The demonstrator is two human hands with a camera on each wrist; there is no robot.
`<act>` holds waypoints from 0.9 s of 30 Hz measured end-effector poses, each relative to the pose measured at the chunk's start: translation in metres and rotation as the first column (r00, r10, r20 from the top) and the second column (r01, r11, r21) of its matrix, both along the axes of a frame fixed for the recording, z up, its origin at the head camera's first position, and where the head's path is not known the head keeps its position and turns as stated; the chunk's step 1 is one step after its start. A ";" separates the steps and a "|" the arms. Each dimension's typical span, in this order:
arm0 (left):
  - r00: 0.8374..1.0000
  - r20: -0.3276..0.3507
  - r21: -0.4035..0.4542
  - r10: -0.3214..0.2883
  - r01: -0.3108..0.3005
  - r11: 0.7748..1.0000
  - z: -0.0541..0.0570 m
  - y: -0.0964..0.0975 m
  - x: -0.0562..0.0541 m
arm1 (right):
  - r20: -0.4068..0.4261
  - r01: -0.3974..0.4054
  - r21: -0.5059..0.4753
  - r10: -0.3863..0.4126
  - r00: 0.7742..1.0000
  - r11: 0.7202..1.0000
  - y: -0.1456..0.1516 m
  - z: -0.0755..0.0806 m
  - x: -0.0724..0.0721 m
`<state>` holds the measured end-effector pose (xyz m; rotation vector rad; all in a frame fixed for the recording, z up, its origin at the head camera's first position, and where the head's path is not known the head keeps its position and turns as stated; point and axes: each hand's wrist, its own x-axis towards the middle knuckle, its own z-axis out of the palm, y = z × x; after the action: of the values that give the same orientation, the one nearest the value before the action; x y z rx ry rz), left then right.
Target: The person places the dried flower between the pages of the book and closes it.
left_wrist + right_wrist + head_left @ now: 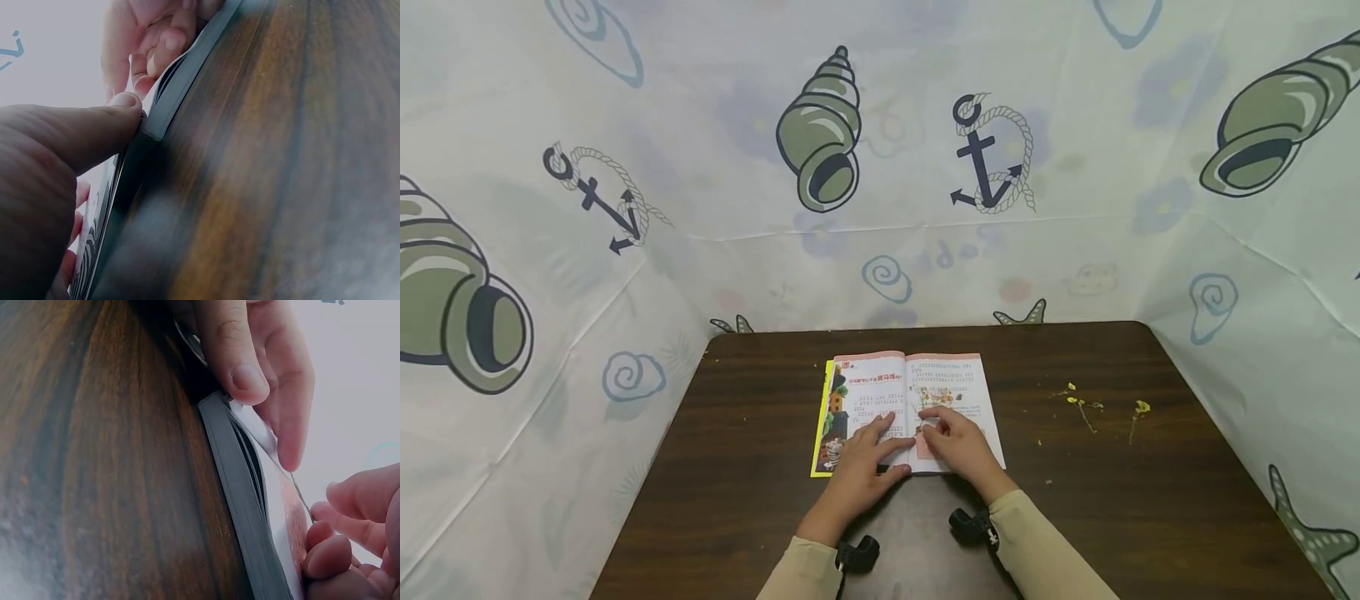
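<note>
An open book (876,404) with printed text and coloured pictures lies on the dark wooden table (737,467). My left hand (859,468) rests on its left page with the fingers spread, the thumb and a fingertip reaching the middle fold. Over the right page, my right hand (964,450) has thumb and forefinger together at a thin stem (302,495), seen as a fine line in the right wrist view. Small yellow-orange blooms show on that page above the fingers; whether they are real or printed is hard to tell. The left wrist view shows the left thumb (128,103) at the book's lower edge.
To the right of the book lie small yellow flowers on thin stems (1081,408), with another yellow flower (1141,408) farther right. Tiny crumbs dot the table. A patterned cloth (910,167) hangs behind the table and along both sides.
</note>
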<state>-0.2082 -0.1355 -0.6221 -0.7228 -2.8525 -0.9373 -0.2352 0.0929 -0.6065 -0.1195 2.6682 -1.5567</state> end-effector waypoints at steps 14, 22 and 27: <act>1.000 -0.013 -0.024 0.000 0.000 1.000 -0.001 0.000 0.000 | 0.024 0.008 -0.012 -0.007 1.000 1.000 0.001 0.001 -0.001; 0.999 -0.036 -0.035 -0.011 0.009 0.999 -0.003 0.000 0.000 | 0.048 -0.006 -0.041 0.008 0.999 0.999 -0.001 0.002 0.000; 0.999 -0.045 -0.057 -0.016 0.013 0.998 -0.005 0.001 0.000 | 0.053 -0.003 -0.046 0.006 0.999 0.999 0.000 0.000 -0.001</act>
<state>-0.2084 -0.1349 -0.6266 -0.7608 -2.8483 -0.8333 -0.2358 0.0925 -0.6063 -0.0850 2.5913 -1.5977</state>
